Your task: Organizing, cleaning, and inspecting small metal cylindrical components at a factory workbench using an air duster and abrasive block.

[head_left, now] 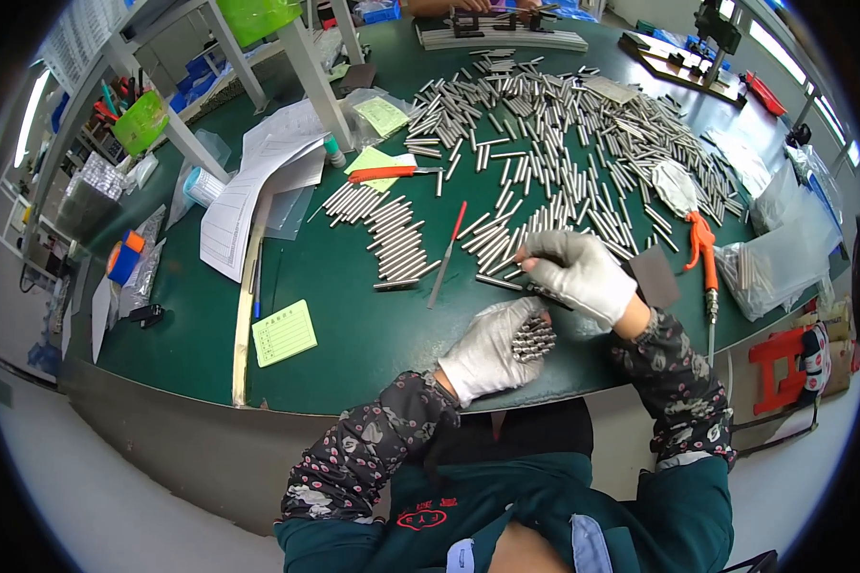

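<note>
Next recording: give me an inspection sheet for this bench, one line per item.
Surface: dark green bench top, round-edged.
Job's things: bundle of short silver metal rods in gloved left hand; gloved right hand pinches a rod above it; loose silver rods spread across the bench, a sorted row at left.
Clutter: yellow note pad, white paper sheets, red-handled thin file, orange-handled tool, clear plastic bags.
Hands: both white-gloved, both gripping.
Cables: nothing seen.
Surroundings: white frame legs, red stool.

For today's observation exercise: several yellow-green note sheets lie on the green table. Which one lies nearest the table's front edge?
The yellow-green notepad left of the gloved left hand, alone near the front edge. The other sheets lie far back, beside the orange-handled cutter.
</note>
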The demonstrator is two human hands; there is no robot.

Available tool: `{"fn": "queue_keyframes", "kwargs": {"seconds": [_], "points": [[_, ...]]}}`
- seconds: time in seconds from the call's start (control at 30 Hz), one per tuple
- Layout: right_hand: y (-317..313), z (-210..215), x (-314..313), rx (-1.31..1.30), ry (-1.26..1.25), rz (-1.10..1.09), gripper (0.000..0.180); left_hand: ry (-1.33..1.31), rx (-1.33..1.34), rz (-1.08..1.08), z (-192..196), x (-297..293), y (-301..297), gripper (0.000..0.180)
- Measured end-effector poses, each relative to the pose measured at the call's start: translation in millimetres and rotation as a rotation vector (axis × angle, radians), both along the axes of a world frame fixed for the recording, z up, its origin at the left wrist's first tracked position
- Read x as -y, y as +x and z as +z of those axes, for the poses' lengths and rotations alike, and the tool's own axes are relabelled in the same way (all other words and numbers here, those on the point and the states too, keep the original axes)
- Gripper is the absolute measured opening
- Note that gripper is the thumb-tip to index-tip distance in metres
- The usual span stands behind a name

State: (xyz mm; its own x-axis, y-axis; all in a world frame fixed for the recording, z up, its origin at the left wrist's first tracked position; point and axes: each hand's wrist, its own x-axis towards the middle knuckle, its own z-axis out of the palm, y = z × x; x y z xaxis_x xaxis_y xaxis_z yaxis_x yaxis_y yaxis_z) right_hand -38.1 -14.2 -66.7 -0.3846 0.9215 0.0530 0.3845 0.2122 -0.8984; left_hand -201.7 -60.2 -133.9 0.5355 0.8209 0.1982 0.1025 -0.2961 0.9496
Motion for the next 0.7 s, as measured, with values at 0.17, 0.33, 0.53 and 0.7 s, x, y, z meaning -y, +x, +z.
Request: {"fn": "queue_keyframes", "kwargs": {"seconds": [0.17, 0.33, 0.53, 0.7], "points": [[32, -18, 48, -0.138, -0.135, -0.075, 0.024, 0.021, 0.164, 0.032, -20, 1, -3, 0.055], [29, -40, 58, -0.204, -0.129, -0.047, 0.026, -0.005, 0.035, 0.042, -12, 0, 4, 0.057], [20, -22, 60, -0.377, -0.432, -0.122, 0.025, 0.042, 0.077, 0.051, -2, -1, 5, 0.047], [20, -16, 59, -0.305, -0.42, -0.121, 0.024, 0.062, 0.025, -0.042, 3, -6, 1, 0.052]]}}
